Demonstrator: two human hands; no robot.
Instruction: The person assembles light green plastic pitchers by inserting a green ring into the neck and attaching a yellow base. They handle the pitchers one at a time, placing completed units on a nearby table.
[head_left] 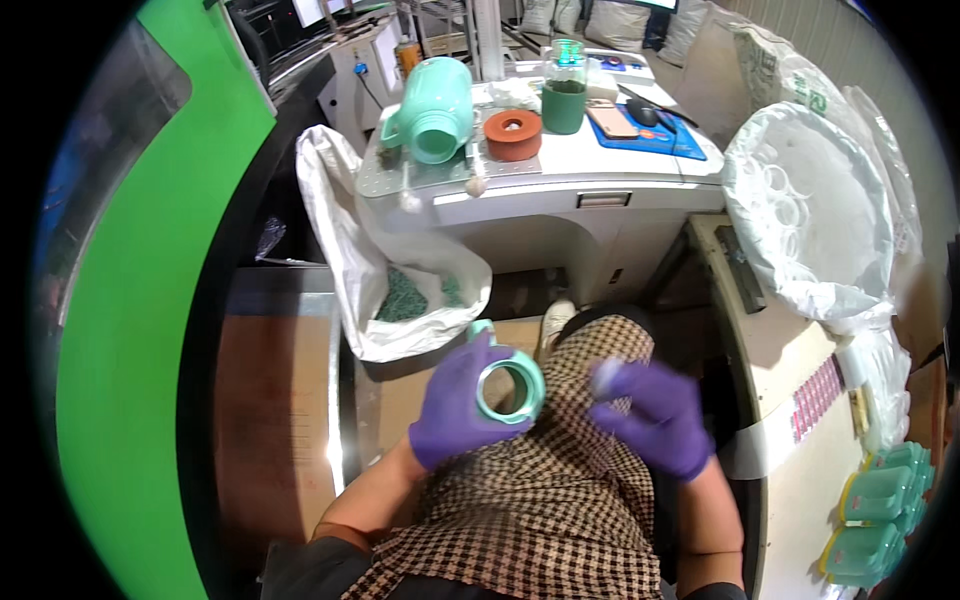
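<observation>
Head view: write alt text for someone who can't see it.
A purple-gloved left hand holds a mint-green hollow part over checked clothing, while the right hand, also gloved and blurred, is to its right. Ahead, a white sack holds green scraps near a white desk bearing a mint-green jug. Mint-green containers sit on the right-hand bench.

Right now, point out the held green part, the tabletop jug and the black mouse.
Held green part (536, 382): head view, on its rim.
Tabletop jug (441, 98): head view, on its body.
Black mouse (642, 112): head view, on its top.
</observation>
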